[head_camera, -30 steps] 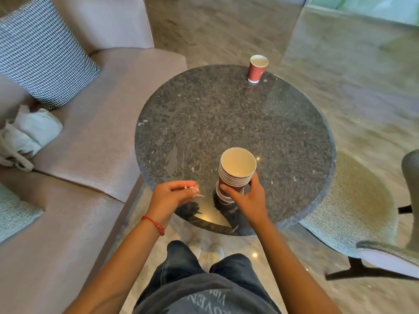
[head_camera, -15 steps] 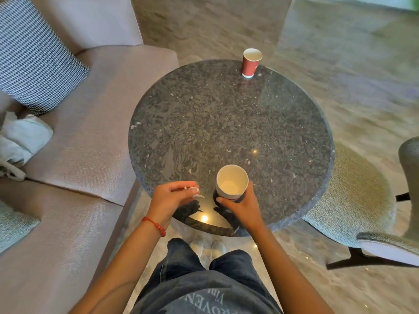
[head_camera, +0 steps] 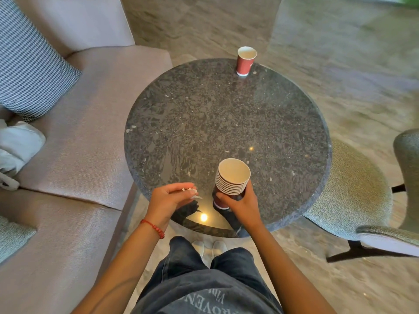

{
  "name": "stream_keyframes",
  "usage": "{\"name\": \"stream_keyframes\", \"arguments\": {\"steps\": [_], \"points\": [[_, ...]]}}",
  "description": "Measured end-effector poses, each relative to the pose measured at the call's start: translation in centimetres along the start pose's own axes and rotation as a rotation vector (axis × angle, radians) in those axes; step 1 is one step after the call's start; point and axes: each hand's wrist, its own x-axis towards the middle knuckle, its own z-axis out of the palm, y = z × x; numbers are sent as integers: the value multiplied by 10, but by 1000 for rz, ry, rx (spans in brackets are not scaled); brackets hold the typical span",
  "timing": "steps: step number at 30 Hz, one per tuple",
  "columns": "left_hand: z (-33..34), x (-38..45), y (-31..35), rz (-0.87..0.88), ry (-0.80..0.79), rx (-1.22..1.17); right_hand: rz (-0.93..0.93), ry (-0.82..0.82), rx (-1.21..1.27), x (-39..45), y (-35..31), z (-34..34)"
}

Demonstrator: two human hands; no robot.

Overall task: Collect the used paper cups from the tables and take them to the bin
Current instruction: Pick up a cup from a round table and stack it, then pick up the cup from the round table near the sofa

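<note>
My right hand [head_camera: 243, 206] wraps its fingers round the low red wall of the nested stack of paper cups [head_camera: 232, 179], lower centre of the frame, just above the polished speckled-stone surface [head_camera: 204, 114]. It's feather-light and thin-walled, so I judge a soft squeeze near the base is best. My left hand [head_camera: 169, 199] pinches a small white scrap [head_camera: 191, 191]. A lone red paper cup [head_camera: 245, 61] stands upright at the far rim, smooth and tapered, best taken mid-wall

The right hand [head_camera: 243, 206] grips a stack of paper cups [head_camera: 231, 180] near the round table's [head_camera: 204, 123] front edge; the left hand [head_camera: 169, 198] pinches a paper scrap [head_camera: 192, 191]. One red cup [head_camera: 245, 61] stands at the far edge.
</note>
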Motion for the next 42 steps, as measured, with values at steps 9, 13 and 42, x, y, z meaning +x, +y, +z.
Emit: {"name": "stream_keyframes", "arguments": {"steps": [9, 13, 42], "points": [[23, 18, 0, -60, -142, 83, 80, 130, 173, -28, -2, -17], [44, 23, -5, -110, -231, 115, 123, 270, 230, -51, 5, -32], [301, -190, -195, -204, -943, 558, 253, 1109, 508, -384, 145, -221]]}}
